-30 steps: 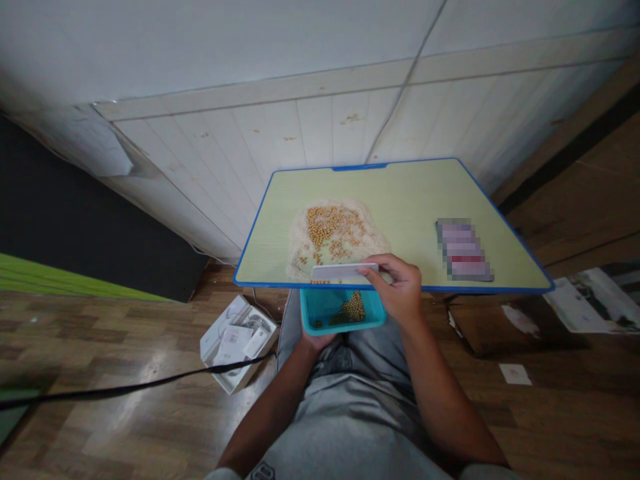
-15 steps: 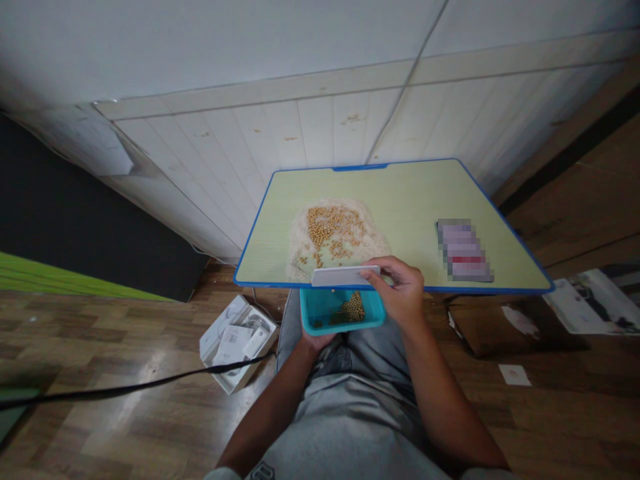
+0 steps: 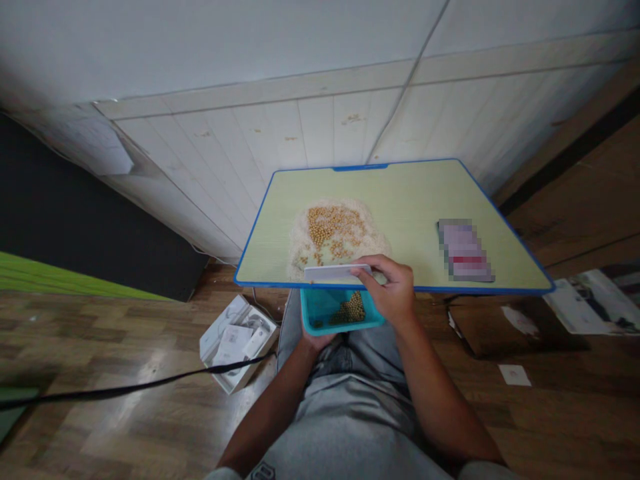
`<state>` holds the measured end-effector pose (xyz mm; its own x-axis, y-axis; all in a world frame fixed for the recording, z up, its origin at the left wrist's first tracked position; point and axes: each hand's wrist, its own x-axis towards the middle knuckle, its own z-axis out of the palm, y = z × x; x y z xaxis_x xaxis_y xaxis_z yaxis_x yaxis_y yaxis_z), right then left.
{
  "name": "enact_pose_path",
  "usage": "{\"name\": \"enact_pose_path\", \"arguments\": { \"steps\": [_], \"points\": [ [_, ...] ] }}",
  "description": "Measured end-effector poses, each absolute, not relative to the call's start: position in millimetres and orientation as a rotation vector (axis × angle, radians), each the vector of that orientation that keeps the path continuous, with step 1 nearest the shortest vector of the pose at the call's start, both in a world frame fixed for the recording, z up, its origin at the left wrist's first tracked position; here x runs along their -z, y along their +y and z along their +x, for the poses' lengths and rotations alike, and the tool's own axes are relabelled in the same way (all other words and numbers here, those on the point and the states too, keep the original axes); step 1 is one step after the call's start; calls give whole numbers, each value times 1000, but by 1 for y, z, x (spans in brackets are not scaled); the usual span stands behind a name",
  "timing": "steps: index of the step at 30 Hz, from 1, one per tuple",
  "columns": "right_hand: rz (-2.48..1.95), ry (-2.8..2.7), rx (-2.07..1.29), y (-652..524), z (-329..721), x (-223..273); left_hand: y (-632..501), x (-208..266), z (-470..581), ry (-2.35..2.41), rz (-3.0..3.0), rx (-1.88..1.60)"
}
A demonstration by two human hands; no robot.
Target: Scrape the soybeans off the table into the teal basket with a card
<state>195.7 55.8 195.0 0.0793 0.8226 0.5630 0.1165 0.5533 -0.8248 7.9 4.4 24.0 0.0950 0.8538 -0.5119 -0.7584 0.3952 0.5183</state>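
Note:
My right hand (image 3: 393, 287) pinches a thin, flat white board (image 3: 327, 272) standing on its long edge near the front rim of the table. Behind the board, a patch of pale grains like rice (image 3: 300, 233) lies on the tabletop, with round yellow-brown beans (image 3: 325, 223) spread over its middle. Below the table edge my left hand (image 3: 320, 341) supports a turquoise plastic tub (image 3: 313, 310) from underneath; most of its fingers are hidden. Inside the tub, a heap of beans (image 3: 354, 308) rests toward the right side.
The pale green table (image 3: 415, 193) has a blue rim and stands against the wall. A blurred-out flat rectangular object (image 3: 465, 250) lies on its right. An open white box (image 3: 240, 343) sits on the floor at left, crossed by a black strap (image 3: 150, 383). A brown box (image 3: 500, 327) is under the right side.
My right hand has slid the white board a little to the left along the front edge. The tub and my left hand stay in place.

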Motion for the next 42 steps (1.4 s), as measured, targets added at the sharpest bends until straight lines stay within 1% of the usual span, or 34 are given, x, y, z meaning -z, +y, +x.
{"name": "enact_pose_path", "arguments": {
  "steps": [7,12,20,26,34,42],
  "points": [
    [-957,-1254,-552,55,201,-192,3,-37,9,764,115,-1164],
    [-1046,-1069,-508,58,204,-190,1,-34,9,704,17,-1181],
    [-1013,-831,-340,64,220,-184,-3,0,1,669,12,-1147],
    [-1049,-797,-262,70,234,-179,-5,21,-5,646,70,-1116],
    [-1071,-776,-201,73,244,-164,-6,2,-3,619,109,-1173],
    [-1070,-783,-274,73,242,-158,-9,-24,-5,619,6,-1168]
  ]
}}
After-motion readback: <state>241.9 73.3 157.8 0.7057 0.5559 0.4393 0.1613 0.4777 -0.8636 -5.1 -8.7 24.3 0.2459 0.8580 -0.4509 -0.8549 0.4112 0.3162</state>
